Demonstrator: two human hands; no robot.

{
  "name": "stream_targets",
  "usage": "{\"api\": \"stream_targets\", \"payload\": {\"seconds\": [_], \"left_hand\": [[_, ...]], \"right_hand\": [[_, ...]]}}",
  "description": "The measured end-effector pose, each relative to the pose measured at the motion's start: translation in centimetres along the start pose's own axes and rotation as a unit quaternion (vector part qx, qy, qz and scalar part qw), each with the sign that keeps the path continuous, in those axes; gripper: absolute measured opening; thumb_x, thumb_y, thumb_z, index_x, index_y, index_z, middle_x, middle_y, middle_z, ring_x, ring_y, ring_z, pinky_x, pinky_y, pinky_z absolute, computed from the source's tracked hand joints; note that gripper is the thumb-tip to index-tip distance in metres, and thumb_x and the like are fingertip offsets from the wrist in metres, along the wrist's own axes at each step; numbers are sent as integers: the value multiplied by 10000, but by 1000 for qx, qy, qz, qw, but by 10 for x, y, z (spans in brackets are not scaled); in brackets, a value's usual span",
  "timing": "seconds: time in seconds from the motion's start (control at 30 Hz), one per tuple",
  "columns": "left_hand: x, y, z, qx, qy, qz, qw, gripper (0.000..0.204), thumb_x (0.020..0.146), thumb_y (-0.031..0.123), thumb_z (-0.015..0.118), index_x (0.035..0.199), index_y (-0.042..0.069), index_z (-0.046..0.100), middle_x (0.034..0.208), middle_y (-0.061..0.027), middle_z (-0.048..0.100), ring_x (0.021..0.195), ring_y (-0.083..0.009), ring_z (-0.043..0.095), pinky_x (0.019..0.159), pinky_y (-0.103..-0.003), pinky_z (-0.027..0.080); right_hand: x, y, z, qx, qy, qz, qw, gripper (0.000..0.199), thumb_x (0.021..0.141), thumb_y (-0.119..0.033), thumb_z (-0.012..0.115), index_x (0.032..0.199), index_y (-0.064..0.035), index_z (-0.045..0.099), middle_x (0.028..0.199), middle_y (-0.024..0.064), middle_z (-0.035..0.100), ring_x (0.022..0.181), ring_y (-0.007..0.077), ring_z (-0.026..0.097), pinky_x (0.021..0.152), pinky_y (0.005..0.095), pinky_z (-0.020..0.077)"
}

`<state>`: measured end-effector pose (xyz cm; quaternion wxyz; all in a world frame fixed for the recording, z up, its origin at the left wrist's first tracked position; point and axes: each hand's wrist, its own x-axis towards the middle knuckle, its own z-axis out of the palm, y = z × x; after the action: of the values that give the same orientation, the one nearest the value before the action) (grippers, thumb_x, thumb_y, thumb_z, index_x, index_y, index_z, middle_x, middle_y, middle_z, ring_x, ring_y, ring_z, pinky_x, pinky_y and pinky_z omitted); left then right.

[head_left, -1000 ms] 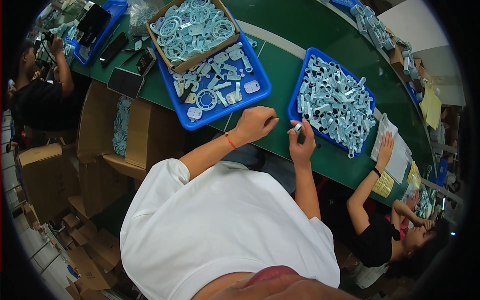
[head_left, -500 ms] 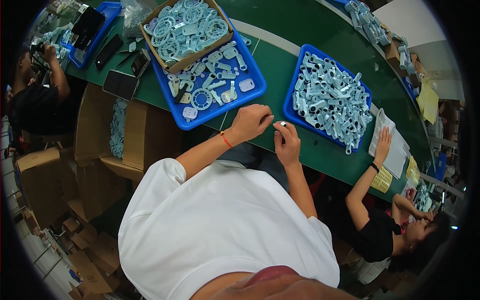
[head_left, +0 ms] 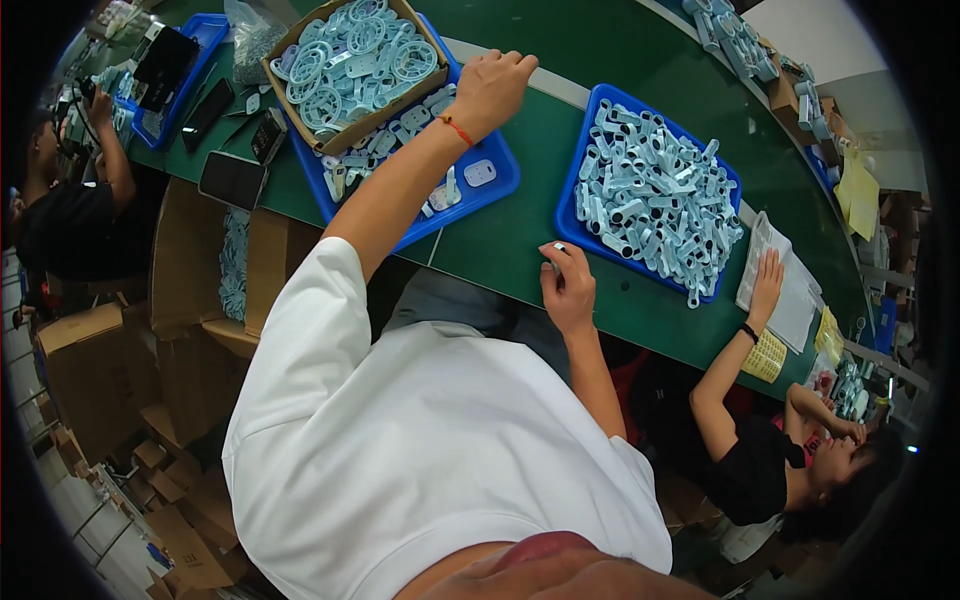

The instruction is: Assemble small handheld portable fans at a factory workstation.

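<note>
My left hand is stretched past the far right corner of the left blue tray. Its fingers are curled down, and whatever they hold is hidden beneath them. Near the table's front edge, my right hand pinches a small pale piece with a dark spot between thumb and fingertips. Beside it stands the right blue tray, heaped with pale blue plastic parts, many with dark round ends. Under my left forearm, loose pale blue parts and a pale tag-shaped plate lie in the left tray.
A cardboard box of ring-shaped pale parts sits on the left tray. Phones and a clear bag lie farther left. At right, a co-worker's hand rests on white sheets. An open carton stands at lower left.
My left hand has moved away from my right hand, forward over the left tray to its far side. The right hand stays nearly in place, still pinching the small piece. The view has shifted slightly.
</note>
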<state>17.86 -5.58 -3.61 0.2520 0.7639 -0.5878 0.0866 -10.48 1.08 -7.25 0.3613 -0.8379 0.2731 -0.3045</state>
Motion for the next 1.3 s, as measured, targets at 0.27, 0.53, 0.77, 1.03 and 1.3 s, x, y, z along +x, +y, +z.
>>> {"api": "stream_targets", "payload": {"seconds": [0.27, 0.53, 0.77, 1.03, 1.3], "left_hand": [[18, -14, 18, 152, -162, -56, 973, 326, 775, 89, 593, 1100, 109, 579, 1093, -125, 555, 937, -353, 592, 724, -455, 517], [20, -29, 29, 131, -154, 68, 977, 285, 800, -15, 549, 1079, 38, 565, 1014, -165, 588, 895, -335, 627, 740, -397, 538], [16, -38, 28, -28, 13, 106, 994, 191, 824, 31, 584, 1013, 49, 600, 915, -127, 618, 830, -304, 632, 729, -379, 529], [-71, 1, -82, -212, 22, -5, 977, 124, 811, 65, 631, 934, 71, 635, 906, -64, 628, 774, -254, 619, 711, -359, 495], [-127, -29, -89, 48, 137, 44, 988, 170, 809, 25, 600, 967, 78, 636, 880, -55, 636, 770, -225, 614, 690, -326, 465]], "right_hand": [[3, 0, -1, 12, 3, 9, 1000, 286, 763, 46, 597, 1018, -82, 619, 972, 85, 610, 520, 134, 518, 462, 255, 413], [2, 1, 0, 10, 19, 12, 1000, 285, 769, 47, 595, 1027, -71, 618, 972, 78, 606, 516, 109, 462, 468, 236, 378], [0, 0, 2, 17, 24, 26, 999, 272, 773, 14, 618, 1029, -80, 624, 991, 83, 594, 523, 106, 462, 475, 233, 383], [0, 1, 0, 28, 29, 31, 999, 284, 779, 17, 615, 1045, -81, 623, 978, 77, 588, 535, 100, 454, 480, 230, 380], [-2, 2, 0, 22, 18, 31, 999, 284, 779, 21, 611, 1044, -80, 621, 963, 61, 588, 544, 94, 448, 488, 225, 378]]}}
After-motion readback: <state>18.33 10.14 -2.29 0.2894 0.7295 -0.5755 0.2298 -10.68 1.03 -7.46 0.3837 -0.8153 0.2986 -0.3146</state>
